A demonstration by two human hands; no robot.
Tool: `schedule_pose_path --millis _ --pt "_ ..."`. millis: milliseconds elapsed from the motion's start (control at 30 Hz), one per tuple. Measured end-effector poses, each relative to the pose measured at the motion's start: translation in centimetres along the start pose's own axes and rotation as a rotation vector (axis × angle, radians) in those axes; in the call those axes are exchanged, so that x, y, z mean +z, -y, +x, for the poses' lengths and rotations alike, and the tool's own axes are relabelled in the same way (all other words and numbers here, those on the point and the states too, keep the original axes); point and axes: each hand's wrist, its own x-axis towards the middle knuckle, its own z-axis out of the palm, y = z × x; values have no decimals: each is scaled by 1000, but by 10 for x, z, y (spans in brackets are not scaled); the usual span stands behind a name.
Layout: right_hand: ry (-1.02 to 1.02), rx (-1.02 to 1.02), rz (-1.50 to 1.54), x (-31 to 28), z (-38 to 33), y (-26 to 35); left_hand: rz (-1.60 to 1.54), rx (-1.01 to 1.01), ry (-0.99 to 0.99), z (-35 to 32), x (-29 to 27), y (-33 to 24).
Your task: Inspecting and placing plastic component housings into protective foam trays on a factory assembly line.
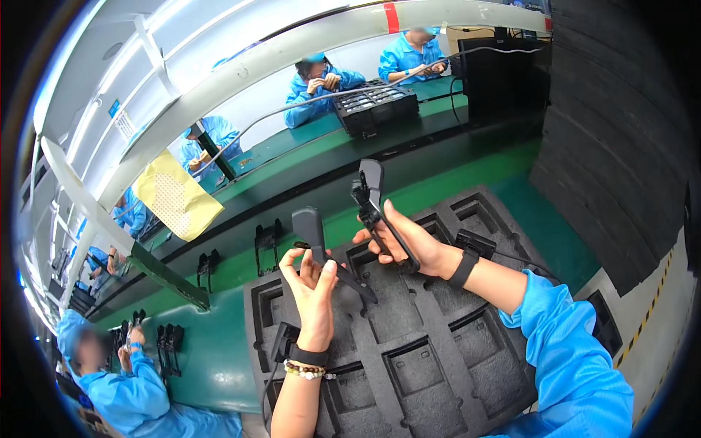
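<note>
My left hand (315, 298) is closed on a dark grey plastic part (309, 228), long and narrow with a rounded flat top. The part tilts, its lower end slanting down to the right. To its right, my right hand (418, 242) grips a similar black plastic part (373, 182), with a smooth rounded back and a clip-like mechanism on its left side. The two parts are apart. Both hands are raised over a black foam tray (380, 365) with rows of moulded pockets. What the parts belong to, I cannot tell.
Several black bracket-like parts (267, 244) stand on the green bench beyond the tray and further left. A co-worker (124, 387) sits at the lower left; others work across the bench near a black crate (376, 106). A yellow sheet (175, 197) hangs from the white frame.
</note>
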Motion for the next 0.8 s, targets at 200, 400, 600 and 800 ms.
schedule_pose_path --millis 200,400,600,800 --pt "145 -334 -527 15 -8 -2 -13 77 78 -1 -2 1" --pt "91 -453 -821 14 -12 -3 -74 30 113 -6 3 -8" --pt "68 -403 -897 13 -14 -1 -52 50 143 -2 0 -4" --pt "-29 -101 -428 12 -9 48 -223 -230 18 4 -12 3"
